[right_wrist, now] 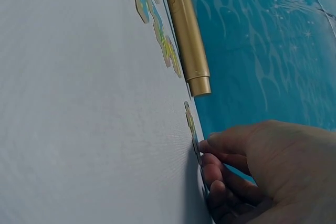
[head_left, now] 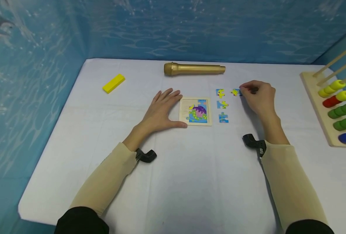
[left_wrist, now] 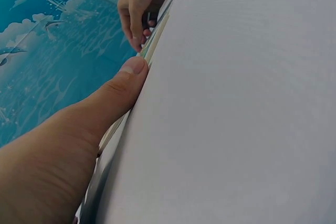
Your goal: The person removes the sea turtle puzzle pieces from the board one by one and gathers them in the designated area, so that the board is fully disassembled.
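A square wooden puzzle tray [head_left: 184, 112] lies on the table, partly filled with a purple, green and blue picture. My left hand [head_left: 162, 112] is spread at its left side, fingers straight; the thumb touches the lower edge and the forefinger is by the upper left corner. In the left wrist view the thumb [left_wrist: 118, 90] lies along the tray's edge. My right hand [head_left: 259, 96] pinches the right edge of a blue-and-yellow puzzle piece [head_left: 235, 92] at the table surface. Loose pieces lie between it and the tray: an upper [head_left: 220, 93], a middle [head_left: 222, 104] and a lower one [head_left: 223, 117].
A gold microphone [head_left: 196, 69] lies behind the tray. At the back left is a yellow block [head_left: 113, 83]. To the right stands a wooden peg board [head_left: 316, 100] with coloured beads on rods. Blue sea-print cloth [head_left: 190, 32] hangs behind the white table.
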`<state>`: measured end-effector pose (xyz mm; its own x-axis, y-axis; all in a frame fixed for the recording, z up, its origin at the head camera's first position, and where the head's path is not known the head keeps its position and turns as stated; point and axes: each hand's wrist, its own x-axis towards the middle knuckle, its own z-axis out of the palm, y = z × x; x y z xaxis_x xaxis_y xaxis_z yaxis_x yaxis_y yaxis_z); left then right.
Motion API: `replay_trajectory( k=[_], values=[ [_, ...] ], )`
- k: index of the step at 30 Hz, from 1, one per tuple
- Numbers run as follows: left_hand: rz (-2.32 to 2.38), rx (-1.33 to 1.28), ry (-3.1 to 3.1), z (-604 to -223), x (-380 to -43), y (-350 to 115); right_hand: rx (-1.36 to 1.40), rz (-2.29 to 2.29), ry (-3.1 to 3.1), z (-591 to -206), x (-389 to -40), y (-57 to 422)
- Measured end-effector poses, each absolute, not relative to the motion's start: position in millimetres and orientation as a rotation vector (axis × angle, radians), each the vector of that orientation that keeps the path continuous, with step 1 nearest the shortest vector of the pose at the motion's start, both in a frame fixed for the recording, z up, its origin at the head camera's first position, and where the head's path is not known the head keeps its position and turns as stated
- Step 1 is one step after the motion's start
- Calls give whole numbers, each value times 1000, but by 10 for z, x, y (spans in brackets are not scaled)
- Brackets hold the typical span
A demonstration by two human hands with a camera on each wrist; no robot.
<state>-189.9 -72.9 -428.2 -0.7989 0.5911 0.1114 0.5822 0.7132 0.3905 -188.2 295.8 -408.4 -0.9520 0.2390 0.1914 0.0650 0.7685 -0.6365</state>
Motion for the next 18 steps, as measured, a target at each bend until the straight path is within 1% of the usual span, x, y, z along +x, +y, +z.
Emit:
replay_trajectory(
  k=[11, 18],
  values=[
    [644, 982, 2897, -4288, -1904, -738, -190, 971, -2705, -4063, -1893, 2933],
    [651, 984, 2890, -4286, -1899, -734, -252, 972, -2734, -4040, -1892, 2900]
  ],
)
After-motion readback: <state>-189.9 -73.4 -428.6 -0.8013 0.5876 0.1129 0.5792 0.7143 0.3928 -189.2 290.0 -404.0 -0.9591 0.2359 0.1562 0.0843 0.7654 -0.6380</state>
